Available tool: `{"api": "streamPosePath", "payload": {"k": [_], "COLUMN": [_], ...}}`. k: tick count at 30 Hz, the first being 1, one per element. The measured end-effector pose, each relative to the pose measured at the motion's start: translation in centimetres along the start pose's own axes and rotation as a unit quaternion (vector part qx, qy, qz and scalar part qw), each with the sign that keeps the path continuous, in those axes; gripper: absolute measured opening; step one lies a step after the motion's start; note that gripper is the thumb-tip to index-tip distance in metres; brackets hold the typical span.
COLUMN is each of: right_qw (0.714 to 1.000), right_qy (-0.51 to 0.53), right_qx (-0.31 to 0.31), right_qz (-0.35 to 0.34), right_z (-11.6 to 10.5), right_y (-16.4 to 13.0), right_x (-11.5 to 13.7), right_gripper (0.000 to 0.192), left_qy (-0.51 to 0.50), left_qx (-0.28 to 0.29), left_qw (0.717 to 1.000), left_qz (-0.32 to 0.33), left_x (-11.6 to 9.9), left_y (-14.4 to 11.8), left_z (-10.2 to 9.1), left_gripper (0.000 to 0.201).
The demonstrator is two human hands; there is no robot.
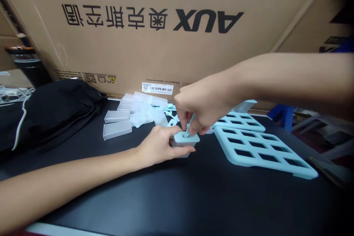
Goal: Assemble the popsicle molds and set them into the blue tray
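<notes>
Black tabletop (215,195) spreads below us, backed by a big carton (124,51) with its AUX print upside down; a dark bag (63,110) slumps at the left.

Just above the middle of the table, we have one mould (190,145) between our hands. Our left hand (159,143) grasps it from the side, thumb and fingers around its clear walls. Our right hand (210,99) pinches a pale blue stick (190,123), the fingertips close to the lid (194,138). As far as we can judge, this piece is nearly together: the lid sits on top and the stick's lower end is at the slot, though we cannot tell how deep it goes.

Much seems left. Beyond our left hand, several clear cups (117,130) lie loose on their sides, none visibly lidded, with a small heap of blue parts (170,107) beside them. To the right, the near frame (236,160) shows dark tabletop through its openings, and the far frame (260,127) is partly hidden by our right arm.
</notes>
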State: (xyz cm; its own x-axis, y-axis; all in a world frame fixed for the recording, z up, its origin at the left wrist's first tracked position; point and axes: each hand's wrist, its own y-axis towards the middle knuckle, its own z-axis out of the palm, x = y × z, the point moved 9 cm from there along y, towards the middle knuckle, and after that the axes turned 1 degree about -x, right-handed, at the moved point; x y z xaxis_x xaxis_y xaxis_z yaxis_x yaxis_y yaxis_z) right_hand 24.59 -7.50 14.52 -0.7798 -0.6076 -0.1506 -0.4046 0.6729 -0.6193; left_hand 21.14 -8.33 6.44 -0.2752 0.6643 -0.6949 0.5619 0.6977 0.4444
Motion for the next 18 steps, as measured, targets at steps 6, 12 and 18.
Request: {"api": "streamPosePath", "payload": {"k": [6,12,18], "right_qw": [0.999,0.998,0.989], "right_qy": [0.010,-0.041,0.113], "right_qx": [-0.041,-0.046,-0.091], "right_qz": [-0.014,0.007,0.024], "right_z": [0.9,1.8,0.7], "right_y": [1.5,1.6,0.6], "right_x": [-0.2,-0.1,-3.2], "right_gripper": [0.030,0.031,0.022], "left_qy": [0.004,0.035,-0.002], "left_qx": [-0.011,-0.010,0.025], "left_qw": [1.000,0.999,0.998], "left_qz": [0.014,0.020,0.054], "left_x": [0.1,0.1,-1.1], "left_y": [-0.2,-0.5,-0.9], "left_z": [0.1,0.2,0.7], "left_gripper": [0.028,0.037,0.046]}}
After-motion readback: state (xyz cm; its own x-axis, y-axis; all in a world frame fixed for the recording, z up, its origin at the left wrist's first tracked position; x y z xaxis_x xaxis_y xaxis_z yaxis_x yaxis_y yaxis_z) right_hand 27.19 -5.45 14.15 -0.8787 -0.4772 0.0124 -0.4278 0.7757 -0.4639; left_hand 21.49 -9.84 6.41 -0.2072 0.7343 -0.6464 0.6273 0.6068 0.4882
